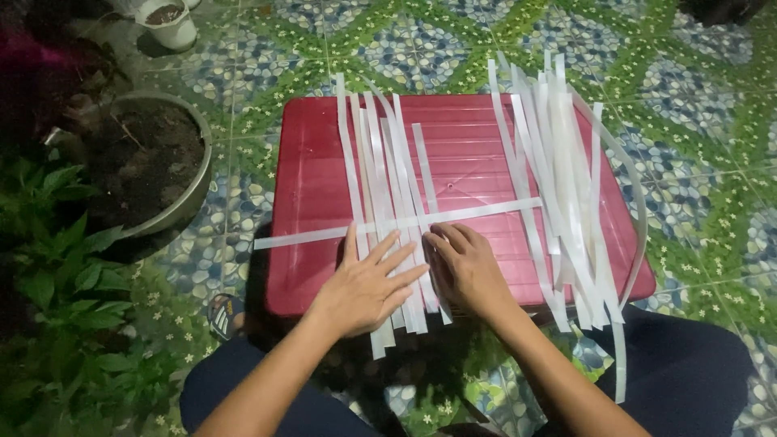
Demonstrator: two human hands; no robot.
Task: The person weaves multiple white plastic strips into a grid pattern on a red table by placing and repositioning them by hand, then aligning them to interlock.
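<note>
Directly under hands (421, 279): white strips (388, 162).

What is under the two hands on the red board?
White strips lie side by side on the red board, crossed by one long strip. The left hand lies flat on them; the right hand presses beside it. The parts beneath the palms are covered.

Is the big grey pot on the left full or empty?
Full: dark soil fills the round grey pot nearly to its rim.
</note>
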